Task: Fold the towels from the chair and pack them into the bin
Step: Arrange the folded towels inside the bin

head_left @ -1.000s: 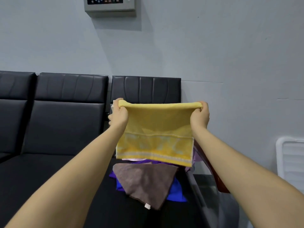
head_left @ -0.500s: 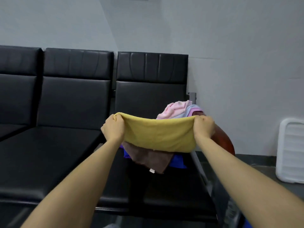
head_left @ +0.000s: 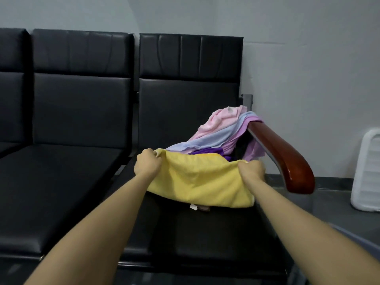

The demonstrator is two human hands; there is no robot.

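Black chair (head_left: 191, 227) seat; left hand (head_left: 147, 164), right hand (head_left: 251, 171) each grip yellow towel (head_left: 201, 182) corners.

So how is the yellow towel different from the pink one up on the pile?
The yellow terry towel is held stretched between the left hand and right hand; the pale pink towel lies loose and crumpled, touched by no hand. The yellow one sits low at the front of the black chair seat; the pink one tops the heap by the wooden armrest. Both are soft cloth.
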